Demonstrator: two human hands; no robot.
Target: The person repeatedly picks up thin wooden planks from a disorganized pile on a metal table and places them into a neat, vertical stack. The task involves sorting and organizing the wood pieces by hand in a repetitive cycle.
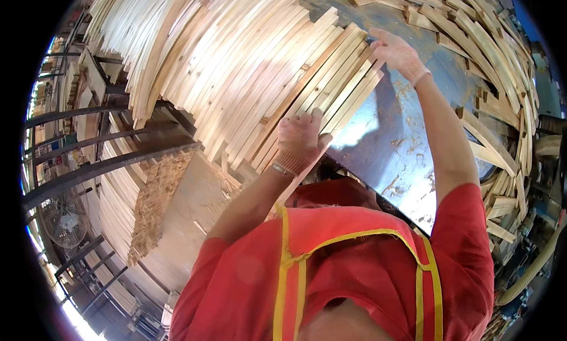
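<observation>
Long pale wooden strips [348,84] lie side by side in a wide, slanting row in front of me. My left hand [298,139], in a knit work glove, rests on the near ends of the rightmost strips with its fingers curled over them and the thumb at their side. At the far end of the same outer strips is my right hand [398,56], also gloved, its thumb and fingers bent around the strip ends. How many strips each hand grips is hidden by the gloves.
A shiny metal tabletop [407,128] with sawdust patches lies right of the row. Beyond it, loose wooden pieces [502,63] are heaped along the right side. To the left are dark metal bars [106,143], a stack of strip ends [156,199] and a fan [66,223].
</observation>
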